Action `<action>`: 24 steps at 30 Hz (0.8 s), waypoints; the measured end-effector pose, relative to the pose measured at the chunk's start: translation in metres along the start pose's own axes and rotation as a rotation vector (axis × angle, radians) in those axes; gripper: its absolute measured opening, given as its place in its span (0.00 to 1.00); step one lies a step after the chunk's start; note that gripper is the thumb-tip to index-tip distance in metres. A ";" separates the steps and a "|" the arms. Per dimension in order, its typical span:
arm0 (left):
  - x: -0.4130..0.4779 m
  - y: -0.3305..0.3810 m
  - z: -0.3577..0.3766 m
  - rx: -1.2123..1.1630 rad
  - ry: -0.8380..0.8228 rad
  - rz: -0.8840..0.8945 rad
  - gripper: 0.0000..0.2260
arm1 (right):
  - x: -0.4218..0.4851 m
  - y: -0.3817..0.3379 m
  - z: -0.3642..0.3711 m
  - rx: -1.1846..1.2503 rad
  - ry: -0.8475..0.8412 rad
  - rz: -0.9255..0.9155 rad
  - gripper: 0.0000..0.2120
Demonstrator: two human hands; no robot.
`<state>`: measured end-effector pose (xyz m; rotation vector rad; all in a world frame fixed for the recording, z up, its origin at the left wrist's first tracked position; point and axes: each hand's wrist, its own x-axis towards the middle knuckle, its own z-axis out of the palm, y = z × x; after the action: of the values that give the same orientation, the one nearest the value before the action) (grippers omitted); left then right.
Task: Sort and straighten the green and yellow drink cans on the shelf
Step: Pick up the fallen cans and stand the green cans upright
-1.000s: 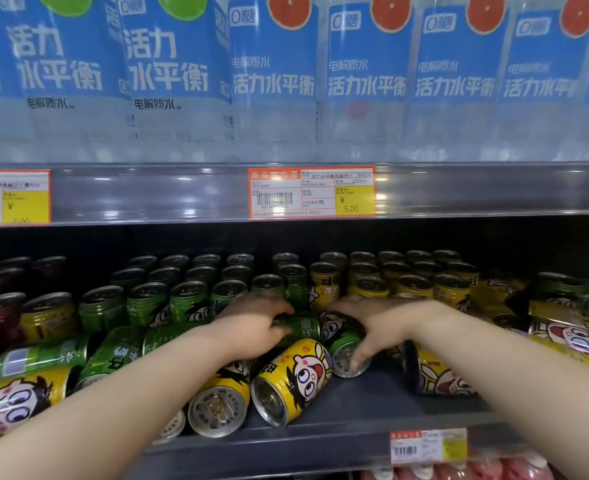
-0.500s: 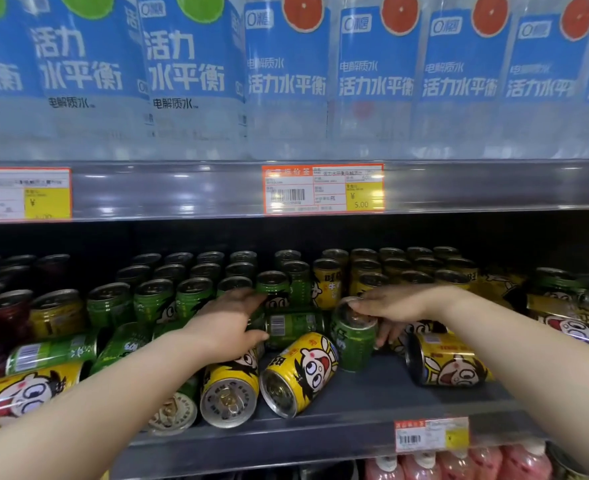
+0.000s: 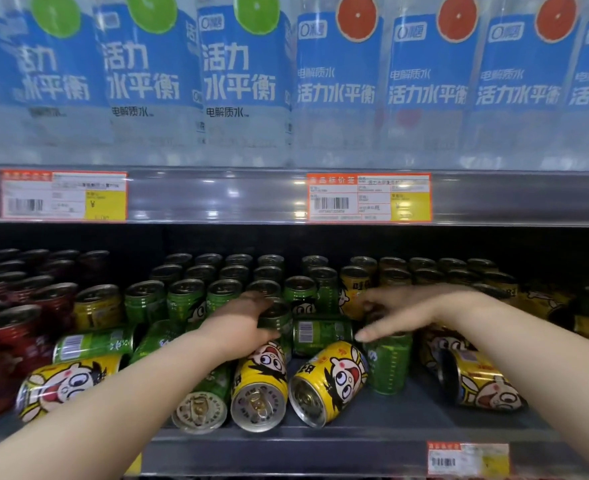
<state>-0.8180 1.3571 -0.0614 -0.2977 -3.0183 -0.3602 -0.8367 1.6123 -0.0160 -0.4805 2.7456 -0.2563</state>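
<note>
Green and yellow cartoon-printed cans fill the lower shelf (image 3: 372, 441). My left hand (image 3: 244, 323) grips a green can (image 3: 276, 322) by its upper part, just in front of the upright green rows (image 3: 182, 299). My right hand (image 3: 403, 313) curls over the top of an upright green can (image 3: 388, 367) near the shelf's middle. Between the hands a green can (image 3: 320, 334) lies on its side, barcode showing. In front, yellow cans (image 3: 327, 386) (image 3: 261, 386) lie with their ends toward me. Upright yellow cans (image 3: 393, 271) stand at the back right.
More toppled cans lie at the left (image 3: 64, 382) (image 3: 92, 342) and right (image 3: 476, 382). Red cans (image 3: 16, 327) stand at the far left. The upper shelf edge with price tags (image 3: 369, 197) hangs low above; tall water bottles (image 3: 244, 81) stand on it.
My right hand has tipped a lying green can upright and now holds its top. My left hand has moved onto another green can and gripped it. The view has moved closer.
</note>
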 end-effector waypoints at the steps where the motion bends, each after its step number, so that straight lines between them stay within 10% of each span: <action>1: 0.000 0.000 0.000 0.001 0.003 0.000 0.29 | 0.007 -0.006 0.001 0.010 0.053 -0.017 0.37; 12: 0.000 0.001 0.002 0.017 0.012 0.003 0.27 | 0.066 -0.040 0.019 -0.213 -0.065 0.061 0.33; 24: 0.001 -0.005 0.006 -0.031 0.050 0.003 0.28 | 0.043 -0.034 0.013 0.140 0.183 -0.050 0.38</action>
<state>-0.8200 1.3543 -0.0680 -0.2909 -2.9659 -0.4082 -0.8598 1.5641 -0.0328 -0.5104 2.8682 -0.5250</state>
